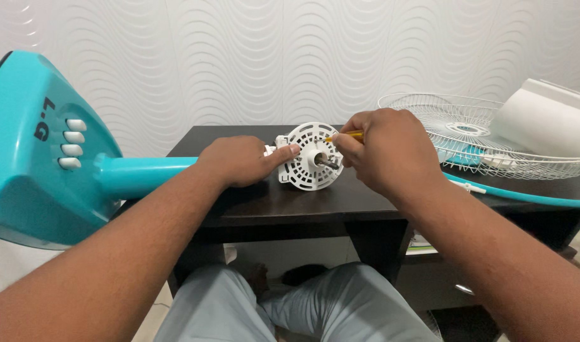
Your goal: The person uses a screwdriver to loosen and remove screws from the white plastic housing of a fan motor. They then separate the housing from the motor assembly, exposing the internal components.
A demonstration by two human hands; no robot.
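A teal fan stand with several white buttons lies on its side, its neck reaching onto the dark table. My left hand grips the neck where it meets the white round motor housing, thumb pressed on the housing's rim. A metal shaft sticks out of the housing's middle. My right hand is closed around a yellow-handled screwdriver, whose tip touches the housing's face.
A white wire fan guard lies on the table's right side with a white rounded fan cover resting on it. A teal cable runs along the right edge. My knees are under the table.
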